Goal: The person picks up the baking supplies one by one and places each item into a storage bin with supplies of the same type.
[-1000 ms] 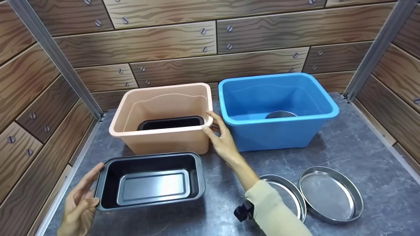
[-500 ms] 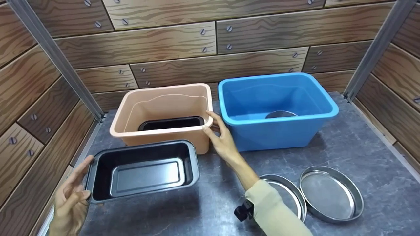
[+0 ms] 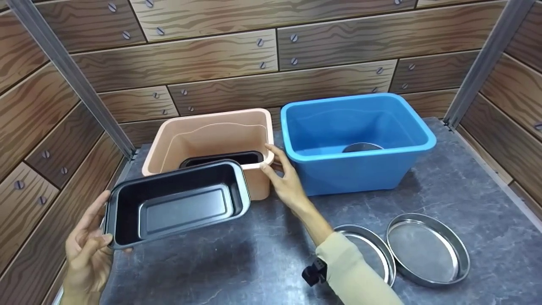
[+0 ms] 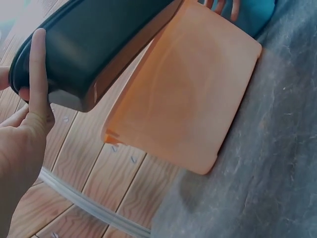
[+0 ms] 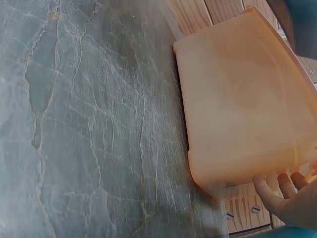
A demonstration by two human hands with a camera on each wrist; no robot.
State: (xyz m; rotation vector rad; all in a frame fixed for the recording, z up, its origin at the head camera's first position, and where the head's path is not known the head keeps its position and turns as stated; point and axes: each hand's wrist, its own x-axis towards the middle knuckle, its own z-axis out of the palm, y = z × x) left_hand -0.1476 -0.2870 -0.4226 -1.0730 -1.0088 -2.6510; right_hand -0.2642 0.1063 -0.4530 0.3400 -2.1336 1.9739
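Note:
My left hand (image 3: 87, 254) grips the short left end of a dark loaf pan (image 3: 182, 207), thumb on the near corner. The pan hangs tilted in the air, its right end higher, overlapping the front of a peach plastic bin (image 3: 259, 186) in the head view. The left wrist view shows the pan's underside (image 4: 99, 44) beside the bin wall. With my right hand (image 3: 288, 182) I hold the bin's front right corner at the rim; its fingers (image 5: 286, 186) touch the side in the right wrist view. Inside the bin lies another dark loaf pan (image 3: 250, 157), partly hidden.
To the right stands a blue bin (image 3: 351, 176) with a round metal pan (image 3: 363, 147) inside, partly visible. Two round pans lie at the front right, one (image 3: 423, 254) in full view, the other (image 3: 374, 254) partly under my right sleeve. Wood-patterned walls enclose the grey tabletop (image 3: 211, 271).
My left hand has raised the loaf pan and moved it left and toward the peach bin, tilting its right end up. My right hand stays at the bin's corner.

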